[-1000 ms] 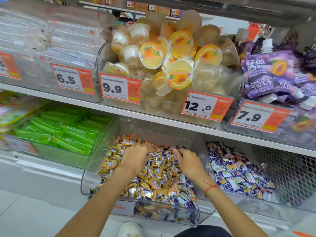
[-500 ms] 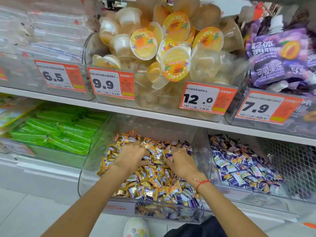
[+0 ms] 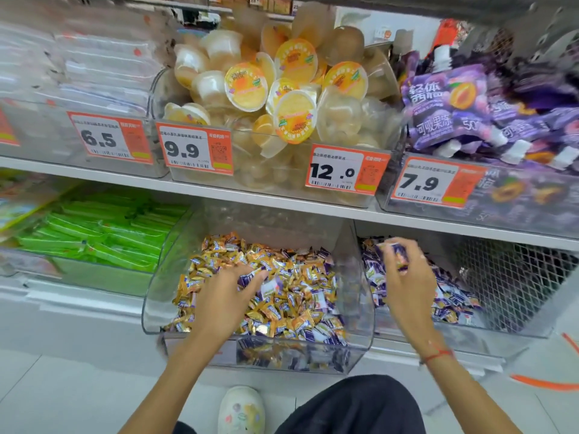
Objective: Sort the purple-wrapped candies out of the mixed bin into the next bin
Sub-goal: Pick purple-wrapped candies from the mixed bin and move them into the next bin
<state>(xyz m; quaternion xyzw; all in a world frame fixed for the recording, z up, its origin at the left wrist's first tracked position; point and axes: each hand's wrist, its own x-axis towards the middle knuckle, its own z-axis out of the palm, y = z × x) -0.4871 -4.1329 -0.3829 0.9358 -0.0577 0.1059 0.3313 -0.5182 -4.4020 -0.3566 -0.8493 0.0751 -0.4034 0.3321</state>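
Note:
The clear mixed bin [image 3: 360, 314] on the lower shelf holds gold-wrapped and purple-wrapped candies [image 3: 294, 296]. My left hand [image 3: 225, 296] lies on the pile in this bin, fingers spread and slightly bent over some purple wrappers. Over the neighbouring bin [image 3: 513, 327] on the right, which holds purple-wrapped candies [image 3: 451, 299], my right hand [image 3: 404, 274] hovers. Its fingertips pinch a purple-wrapped candy [image 3: 396, 253].
A bin of green packets [image 3: 103, 236] stands left of the mixed bin. On the shelf above are jelly cups [image 3: 279, 89], purple pouches [image 3: 470, 111] and orange price tags [image 3: 346, 172]. A wire mesh [image 3: 513, 277] backs the right bin. My shoe [image 3: 241, 408] is on the floor below.
My right hand has left the mixed bin and swung right over the purple bin, carrying a purple candy. My left hand stays on the pile, shifted a little.

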